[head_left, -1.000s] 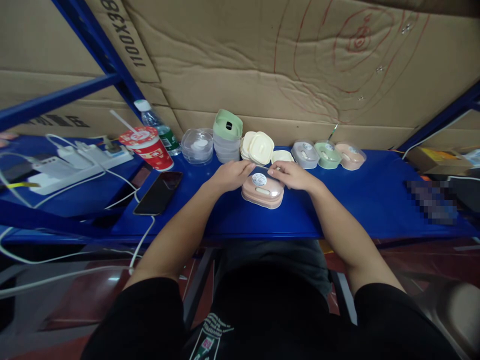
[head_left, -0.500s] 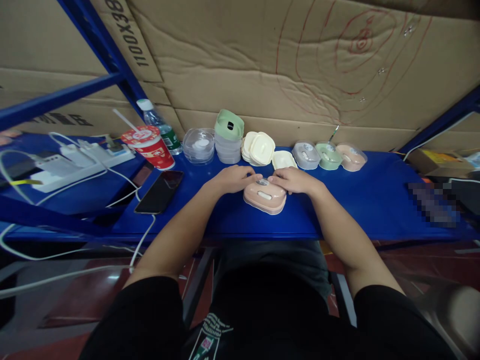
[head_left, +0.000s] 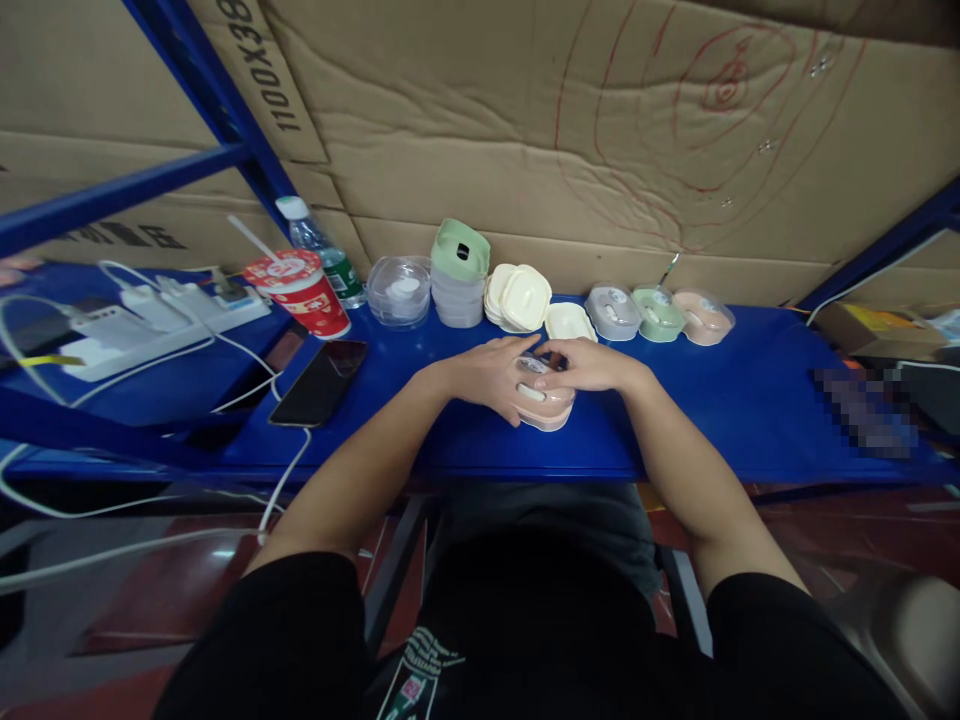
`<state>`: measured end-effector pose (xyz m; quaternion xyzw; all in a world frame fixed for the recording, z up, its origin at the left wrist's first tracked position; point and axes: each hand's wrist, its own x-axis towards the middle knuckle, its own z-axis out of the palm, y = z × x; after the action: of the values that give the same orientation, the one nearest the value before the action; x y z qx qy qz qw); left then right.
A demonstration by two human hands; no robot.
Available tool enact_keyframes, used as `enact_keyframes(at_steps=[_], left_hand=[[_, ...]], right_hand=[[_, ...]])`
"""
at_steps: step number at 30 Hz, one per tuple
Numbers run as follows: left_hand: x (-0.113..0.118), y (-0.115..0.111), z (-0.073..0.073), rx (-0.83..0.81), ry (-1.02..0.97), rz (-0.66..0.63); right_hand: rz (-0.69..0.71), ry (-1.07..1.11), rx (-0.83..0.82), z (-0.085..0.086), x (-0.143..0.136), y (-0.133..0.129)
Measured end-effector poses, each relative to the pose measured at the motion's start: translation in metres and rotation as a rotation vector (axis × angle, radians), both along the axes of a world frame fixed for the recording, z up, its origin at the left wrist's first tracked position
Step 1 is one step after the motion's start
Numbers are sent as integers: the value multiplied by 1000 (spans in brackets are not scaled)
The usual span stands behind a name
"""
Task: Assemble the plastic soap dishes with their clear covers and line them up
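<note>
A pink box with a clear lid (head_left: pixel 546 408) rests on the blue table (head_left: pixel 480 447) in front of me. Over its left side lies my left hand (head_left: pixel 491 375), fingers apart, with the thumb low along the near edge. My right hand (head_left: pixel 585 364) bends over the lid from the right, its thumb on top and its fingers curled at the far side. Behind the box are a cream tray (head_left: pixel 570 323) and a stack of cream pieces (head_left: pixel 525 298). Three lidded boxes, grey (head_left: pixel 615 315), green (head_left: pixel 658 316) and pink (head_left: pixel 703 318), stand to the right of them.
Left of the cream stack are green and grey frames (head_left: pixel 459 275) and clear lids (head_left: pixel 399 292). Further left stand a red cup (head_left: pixel 315 305), a bottle (head_left: pixel 334 265), a phone (head_left: pixel 319 384) and a white power strip (head_left: pixel 172 330). Cardboard (head_left: pixel 450 120) forms the back wall.
My left hand has moved from the box's far left corner onto its left side and spread. My right thumb has slid further over the lid. The box has barely moved.
</note>
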<state>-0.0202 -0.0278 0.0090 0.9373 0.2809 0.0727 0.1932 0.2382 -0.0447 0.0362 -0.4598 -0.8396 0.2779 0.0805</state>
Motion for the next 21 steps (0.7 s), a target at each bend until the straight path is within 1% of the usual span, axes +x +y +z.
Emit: enact_keyframes(at_steps=[4, 7, 11, 15, 21], left_hand=[[3, 2, 0, -13, -90, 11], [2, 2, -1, -4, -108, 88], [0, 3, -8, 16, -94, 187], [0, 5, -11, 50, -65, 254], [1, 6, -5, 47, -24, 302]], right_hand=[[10, 4, 106, 1, 1, 0], [20, -4, 196, 2, -1, -2], [1, -28, 277, 2, -3, -4], [10, -22, 318, -3, -4, -3], [52, -18, 282, -7, -5, -1]])
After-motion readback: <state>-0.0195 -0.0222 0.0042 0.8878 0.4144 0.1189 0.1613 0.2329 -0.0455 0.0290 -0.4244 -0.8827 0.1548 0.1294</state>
